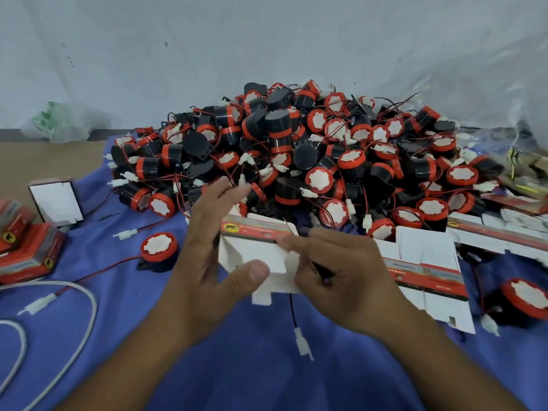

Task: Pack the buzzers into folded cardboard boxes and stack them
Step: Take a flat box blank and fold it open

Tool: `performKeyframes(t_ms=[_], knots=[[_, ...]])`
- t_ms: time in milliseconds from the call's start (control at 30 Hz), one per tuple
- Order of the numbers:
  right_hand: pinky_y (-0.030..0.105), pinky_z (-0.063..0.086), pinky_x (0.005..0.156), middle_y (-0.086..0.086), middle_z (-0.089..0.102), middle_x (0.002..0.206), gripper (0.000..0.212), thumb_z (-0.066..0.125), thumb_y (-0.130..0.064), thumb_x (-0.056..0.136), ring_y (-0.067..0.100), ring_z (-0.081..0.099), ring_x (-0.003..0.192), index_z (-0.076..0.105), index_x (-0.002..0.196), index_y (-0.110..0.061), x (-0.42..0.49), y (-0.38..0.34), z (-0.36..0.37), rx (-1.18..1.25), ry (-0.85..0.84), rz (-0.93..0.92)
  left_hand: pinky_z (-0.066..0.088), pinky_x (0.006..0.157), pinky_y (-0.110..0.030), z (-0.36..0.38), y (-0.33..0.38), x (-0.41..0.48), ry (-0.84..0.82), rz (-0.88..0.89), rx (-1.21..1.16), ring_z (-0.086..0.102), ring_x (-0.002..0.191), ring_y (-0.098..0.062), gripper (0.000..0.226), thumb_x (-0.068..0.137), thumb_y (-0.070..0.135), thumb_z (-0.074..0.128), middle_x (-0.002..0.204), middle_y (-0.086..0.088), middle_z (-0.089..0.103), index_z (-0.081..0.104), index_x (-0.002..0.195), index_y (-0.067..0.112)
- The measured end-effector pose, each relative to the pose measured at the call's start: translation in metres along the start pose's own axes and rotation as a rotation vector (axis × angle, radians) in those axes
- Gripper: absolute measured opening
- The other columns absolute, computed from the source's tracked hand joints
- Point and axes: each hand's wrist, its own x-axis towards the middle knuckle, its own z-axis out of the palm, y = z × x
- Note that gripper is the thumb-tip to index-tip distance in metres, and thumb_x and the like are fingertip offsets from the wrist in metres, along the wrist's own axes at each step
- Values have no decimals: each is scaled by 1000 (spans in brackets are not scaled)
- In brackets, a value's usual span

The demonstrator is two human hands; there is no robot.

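I hold a half-folded cardboard box just in front of the buzzer pile, above the blue cloth. My left hand grips it, thumb pressed on a white flap and fingers behind the red side. My right hand pinches the opposite flap with curled fingers.

The barest stretch of cloth lies between the pile and me. Left of the pile, the cloth's edge gives way to a brown surface.

The box's red band carries a yellow oval logo with an animal figure; its lettering is too blurred to read.

The box stands open, white inside. I cannot tell whether a buzzer sits in it, though a black wire with a white connector hangs below. Left of the pile are closed red boxes, an empty-looking white box and 1 loose buzzer. Flat box blanks lie at the pile's right front.
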Motion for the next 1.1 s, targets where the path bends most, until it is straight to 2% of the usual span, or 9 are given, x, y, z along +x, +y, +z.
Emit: performKeyframes(t_ms=[133,333,467,600,733,833,933,1000,1100], knots=[[20,46,58,1,66,74,32,55,-9,86,9,53,64,75,110,-9,-4,0,7,10,103,18,38,103,-22,5,-3,-4,-110,-152,-28,36,139,0,62,74,70,65,146,22,43,57,126,37],[14,47,61,-16,68,84,26,52,-27,87,5,64,73,70,95,-43,-6,-24,19,350,268,503,48,99,-28,18,-1,-11,-335,-131,-146,46,134,-15,73,83,69,59,146,15,40,31,145,43],[39,55,69,-10,68,95,23,53,-30,84,12,64,85,73,93,-38,-3,-21,17,651,273,785,44,97,-14,11,-3,-14,-409,-128,-200,46,133,-9,67,92,63,51,143,14,45,34,148,32],[32,49,91,-17,66,112,31,50,-41,90,6,62,109,71,109,-31,0,-19,17,670,26,746,50,85,-14,14,-6,-11,-285,-236,-193,60,117,-6,65,79,67,67,129,17,59,51,134,36],[23,37,109,-10,54,133,35,43,-40,104,17,42,141,53,133,-23,-9,-20,22,742,-364,549,51,79,-17,15,-10,-5,-40,-319,-125,67,99,-5,29,80,50,73,105,16,72,70,106,39],[15,26,114,-9,35,155,47,40,-30,105,7,26,148,33,151,-21,-2,-14,22,869,-401,563,50,81,-19,12,-12,-2,9,-404,-245,67,97,-5,31,77,41,66,102,11,74,73,104,27],[19,36,109,-16,45,152,53,57,-21,97,2,35,143,45,148,-32,-7,-6,16,1072,-374,562,52,78,-27,10,-12,-1,35,-450,-375,68,90,-15,21,86,10,63,99,-2,74,72,105,14],[23,42,108,-8,52,147,53,61,-11,95,10,44,139,51,144,-28,-8,-3,18,1111,-388,560,53,84,-43,10,-12,-2,6,-509,-408,68,98,-27,37,91,-11,51,104,-9,74,72,109,13],[19,46,100,-8,58,139,57,61,-2,88,9,51,132,56,138,-30,-6,-4,20,1056,-356,606,52,88,-37,11,-9,-3,-41,-541,-462,67,106,-25,41,92,-9,44,107,-3,74,69,115,14]])
